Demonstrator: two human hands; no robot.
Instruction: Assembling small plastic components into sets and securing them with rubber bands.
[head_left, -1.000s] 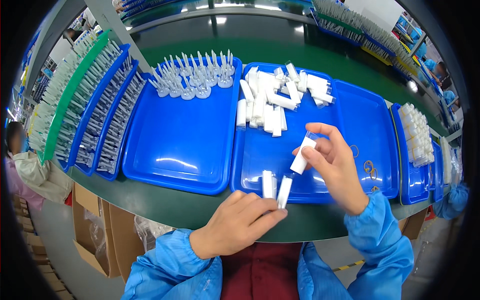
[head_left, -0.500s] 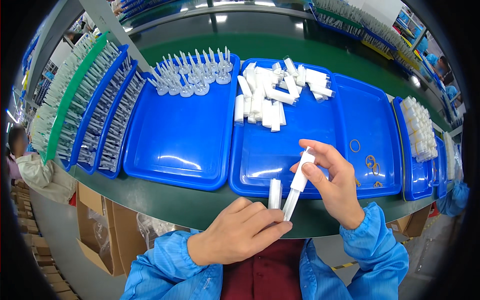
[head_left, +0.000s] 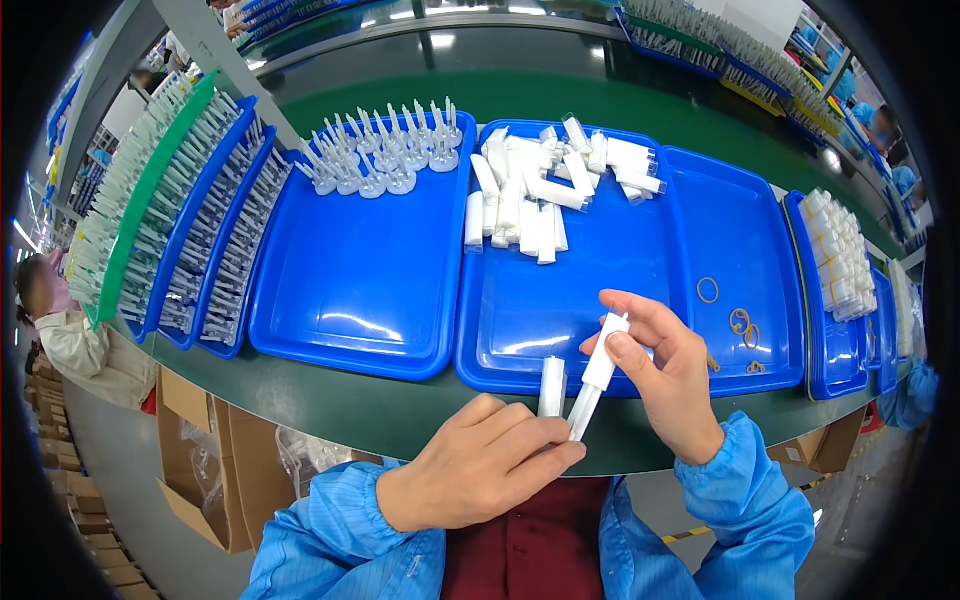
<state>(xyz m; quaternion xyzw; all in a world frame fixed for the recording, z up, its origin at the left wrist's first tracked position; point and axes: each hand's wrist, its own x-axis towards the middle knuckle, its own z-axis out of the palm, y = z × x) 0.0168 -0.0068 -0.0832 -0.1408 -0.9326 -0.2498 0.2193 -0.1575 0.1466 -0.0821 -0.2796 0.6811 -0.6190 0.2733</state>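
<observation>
Between my hands, over the front edge of a blue tray (head_left: pixel 640 270), a slim translucent white tube (head_left: pixel 583 412) stands at a slant. A white sleeve (head_left: pixel 603 362) surrounds its upper part, and a narrow tip shows above the sleeve. My right hand (head_left: pixel 668 372) pinches the sleeve between thumb and fingers. My left hand (head_left: pixel 485 465) is closed around the tube's lower end, partly hiding it. The same hand also holds a second white piece in clear film (head_left: pixel 552 388), upright beside the tube. Several similar white wrapped pieces (head_left: pixel 520 190) lie heaped at the tray's far side.
To the left, a blue tray (head_left: pixel 350 280) bears several upright clear parts with round bases (head_left: pixel 400 178). Stacked trays (head_left: pixel 140 220) of thin clear parts stand farther left. Yellow rubber bands (head_left: pixel 740 322) lie in the right tray (head_left: pixel 725 220). Bundled white pieces (head_left: pixel 840 255) sit beyond. Open cartons (head_left: pixel 200 470) stand below.
My right hand and the sleeve have come down slightly along the tube, and a narrow tip now shows more plainly above the sleeve. My left hand keeps its hold.
</observation>
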